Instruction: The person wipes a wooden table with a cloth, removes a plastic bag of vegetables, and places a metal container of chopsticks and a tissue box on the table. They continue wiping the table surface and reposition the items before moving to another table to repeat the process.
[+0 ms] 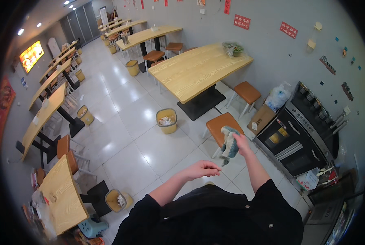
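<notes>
My right hand point(241, 143) is closed around a crumpled cleaning cloth point(230, 148), grey-green with a pale strip. The cloth hangs down in front of my fingers, over the edge of a brown-topped stool point(218, 124) seen below it. My left hand point(203, 169) is held out to the left of the cloth, its fingers loosely bent and a little apart. Nothing shows in it, and a small gap separates its fingertips from the cloth's lower end.
Ahead stands a wooden table point(194, 71) with a bagged bowl of greens point(233, 50). A yellow waste bin point(166, 121) is on the tiled floor. To the right, a black cabinet point(292, 136) lines the wall beside a cardboard box point(261, 118). More tables point(64, 192) run along the left.
</notes>
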The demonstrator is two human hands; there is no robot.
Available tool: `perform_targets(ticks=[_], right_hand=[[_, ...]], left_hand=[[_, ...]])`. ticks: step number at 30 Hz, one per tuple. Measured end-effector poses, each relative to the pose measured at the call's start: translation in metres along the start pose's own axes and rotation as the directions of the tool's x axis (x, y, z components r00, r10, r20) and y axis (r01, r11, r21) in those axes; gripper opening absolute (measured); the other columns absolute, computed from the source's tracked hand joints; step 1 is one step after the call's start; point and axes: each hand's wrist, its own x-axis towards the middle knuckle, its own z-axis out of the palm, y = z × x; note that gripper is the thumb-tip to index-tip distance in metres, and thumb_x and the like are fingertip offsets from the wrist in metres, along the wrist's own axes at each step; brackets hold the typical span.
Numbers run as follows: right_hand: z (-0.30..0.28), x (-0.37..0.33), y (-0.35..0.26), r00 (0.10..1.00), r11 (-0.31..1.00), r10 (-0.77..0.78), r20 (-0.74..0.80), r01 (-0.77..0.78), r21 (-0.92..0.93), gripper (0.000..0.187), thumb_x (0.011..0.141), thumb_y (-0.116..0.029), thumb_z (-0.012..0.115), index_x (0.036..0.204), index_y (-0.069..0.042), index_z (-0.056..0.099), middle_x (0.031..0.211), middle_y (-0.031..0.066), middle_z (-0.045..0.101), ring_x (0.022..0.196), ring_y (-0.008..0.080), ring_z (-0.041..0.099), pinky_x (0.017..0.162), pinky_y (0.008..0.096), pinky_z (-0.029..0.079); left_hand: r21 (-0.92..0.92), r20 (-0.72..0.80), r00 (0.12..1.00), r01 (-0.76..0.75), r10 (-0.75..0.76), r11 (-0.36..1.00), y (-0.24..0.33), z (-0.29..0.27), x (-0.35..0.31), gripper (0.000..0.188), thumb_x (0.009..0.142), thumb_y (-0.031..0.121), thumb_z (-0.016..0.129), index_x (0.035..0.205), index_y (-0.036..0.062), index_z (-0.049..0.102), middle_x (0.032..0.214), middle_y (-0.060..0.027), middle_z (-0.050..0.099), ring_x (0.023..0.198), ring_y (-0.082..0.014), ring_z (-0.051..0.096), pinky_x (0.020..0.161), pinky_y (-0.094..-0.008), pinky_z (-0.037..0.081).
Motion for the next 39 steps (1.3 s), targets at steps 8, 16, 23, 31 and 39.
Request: perform_targets(ticks=[8,16,23,31,39], right_hand=[[0.017,0.292,-0.073,0.997,0.988,-0.048,-0.066,0.057,0.143,0.040,0.091,-0.034,0.057,0.107,0.003,0.062,0.093,0.0092,0.066,0.085,0.0213,0.062,0.078,0.0356,0.048],[0.073,0.566,-0.134,0.936,0.862,-0.322,-0.146,0.226,-0.453,0.059,0.095,-0.049,0.041,0.105,0.004,0.064,0.101,0.0213,0.067,0.095,0.0366,0.062,0.084,0.0415,0.046],[0.101,0.692,-0.100,0.940,0.232,-0.280,0.196,0.264,-0.936,0.059,0.092,-0.049,0.046,0.120,0.001,0.058,0.129,0.0228,0.052,0.116,0.0427,0.049,0.097,0.0487,0.040],[0.129,0.670,-0.007,0.753,0.103,-0.619,0.221,0.358,-0.928,0.051,0.090,-0.033,0.052,0.130,-0.002,0.049,0.138,0.0235,0.043,0.125,0.0444,0.040,0.106,0.0530,0.029],[0.306,0.550,0.030,0.829,0.060,-0.456,0.325,0.393,-0.918,0.053,0.086,-0.024,0.054,0.131,0.003,0.048,0.142,0.0240,0.041,0.133,0.0419,0.035,0.112,0.0532,0.024]], left_hand=[[-0.128,-0.453,0.887,0.035,-0.089,0.991,-0.016,-0.197,0.059,0.029,0.092,0.019,0.061,0.117,0.0037,0.062,0.103,-0.0056,0.067,0.094,-0.0120,0.062,0.083,-0.0248,0.049],[-0.561,-0.759,0.430,-0.051,-0.489,0.826,0.002,-0.304,0.099,0.027,0.088,0.017,0.064,0.112,0.0028,0.062,0.098,-0.0058,0.067,0.085,-0.0134,0.062,0.076,-0.0259,0.050],[-0.657,-0.696,0.431,-0.062,-0.574,0.751,0.022,-0.351,0.150,0.027,0.088,0.017,0.064,0.112,0.0039,0.062,0.098,-0.0061,0.067,0.085,-0.0139,0.063,0.076,-0.0254,0.050],[-0.711,-0.660,0.410,-0.068,-0.630,0.700,0.002,-0.410,0.149,0.021,0.090,0.014,0.061,0.108,0.0036,0.061,0.093,-0.0061,0.068,0.077,-0.0122,0.062,0.070,-0.0243,0.051],[-0.727,-0.596,0.498,-0.003,-0.630,0.686,0.013,-0.477,0.158,0.022,0.089,0.013,0.061,0.109,0.0032,0.062,0.094,-0.0067,0.067,0.080,-0.0135,0.062,0.072,-0.0256,0.051]])
